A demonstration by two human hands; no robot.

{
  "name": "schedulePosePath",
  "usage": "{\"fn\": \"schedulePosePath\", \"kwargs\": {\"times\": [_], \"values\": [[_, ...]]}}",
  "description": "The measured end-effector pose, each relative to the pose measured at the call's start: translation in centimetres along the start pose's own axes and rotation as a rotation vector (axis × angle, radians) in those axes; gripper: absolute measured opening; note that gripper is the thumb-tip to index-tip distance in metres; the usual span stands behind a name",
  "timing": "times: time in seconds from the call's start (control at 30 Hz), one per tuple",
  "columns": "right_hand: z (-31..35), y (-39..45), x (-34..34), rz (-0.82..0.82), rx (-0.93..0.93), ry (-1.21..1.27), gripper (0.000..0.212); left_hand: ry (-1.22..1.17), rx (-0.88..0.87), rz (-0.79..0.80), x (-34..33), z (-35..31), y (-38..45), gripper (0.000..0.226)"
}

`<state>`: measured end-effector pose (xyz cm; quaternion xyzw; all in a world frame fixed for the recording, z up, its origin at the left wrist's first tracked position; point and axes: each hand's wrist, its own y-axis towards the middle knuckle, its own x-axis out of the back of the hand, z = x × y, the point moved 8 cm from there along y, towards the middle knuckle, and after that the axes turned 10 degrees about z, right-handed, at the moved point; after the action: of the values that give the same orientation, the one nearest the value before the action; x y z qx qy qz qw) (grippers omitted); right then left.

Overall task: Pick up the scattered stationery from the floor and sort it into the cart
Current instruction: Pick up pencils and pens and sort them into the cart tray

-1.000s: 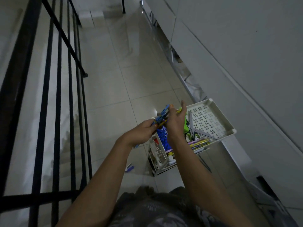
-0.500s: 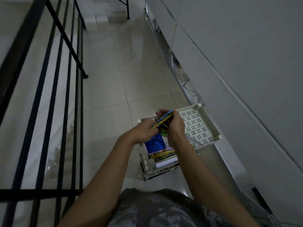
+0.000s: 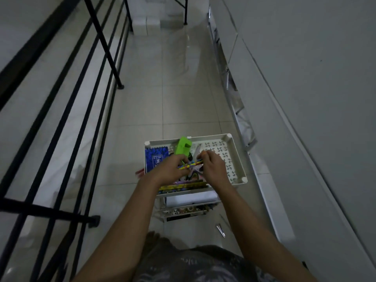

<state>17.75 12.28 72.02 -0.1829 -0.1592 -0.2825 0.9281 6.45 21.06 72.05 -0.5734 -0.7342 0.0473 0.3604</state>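
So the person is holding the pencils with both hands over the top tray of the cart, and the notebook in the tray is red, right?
Not quite. The notebook is blue, not red, as the head view shows. The rest holds: the left hand and the right hand both hold the pencils over the top tray of the cart.

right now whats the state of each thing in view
left hand: gripping the pencils
right hand: pinching the pencils' other end
pencils: held level over the top tray
top tray: partly filled
blue notebook: lying flat in tray
green item: standing in tray
metal item: lying on floor
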Motion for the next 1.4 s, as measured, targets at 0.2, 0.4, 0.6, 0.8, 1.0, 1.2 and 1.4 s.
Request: {"fn": "schedulePosePath", "kwargs": {"times": [0.2, 0.4, 0.6, 0.8, 1.0, 1.2, 1.4], "values": [[-1.4, -0.3, 0.2, 0.194, 0.058, -0.025, 0.028, -0.021, -0.031, -0.118, -1.8, -0.4, -0.2, 0.023], [-2.8, -0.6, 0.1, 0.226, 0.082, -0.112, 0.022, -0.090, 0.009, -0.214, -2.3, 1.3, -1.1, 0.030], [-2.6, -0.9, -0.5, 0.233, 0.157, -0.185, 0.013, -0.134, 0.004, -0.293, -2.9, 2.0, -1.6, 0.031], [-2.3, -1.9, -0.7, 0.228, 0.194, -0.214, 0.009, -0.141, -0.036, -0.367, -3.3, 2.3, -2.1, 0.027], [-2.9, -1.9, -1.2, 0.238, 0.219, -0.312, 0.011, -0.088, -0.079, -0.426, -3.4, 2.7, -2.3, 0.028], [-2.6, -1.8, -1.6, 0.260, 0.247, -0.414, 0.013, -0.082, -0.104, -0.439, -3.2, 3.0, -2.5, 0.021], [-3.0, -2.3, -1.8, 0.229, 0.252, -0.516, 0.016, -0.063, -0.100, -0.439, -3.6, 3.0, -2.5, 0.021]]}}
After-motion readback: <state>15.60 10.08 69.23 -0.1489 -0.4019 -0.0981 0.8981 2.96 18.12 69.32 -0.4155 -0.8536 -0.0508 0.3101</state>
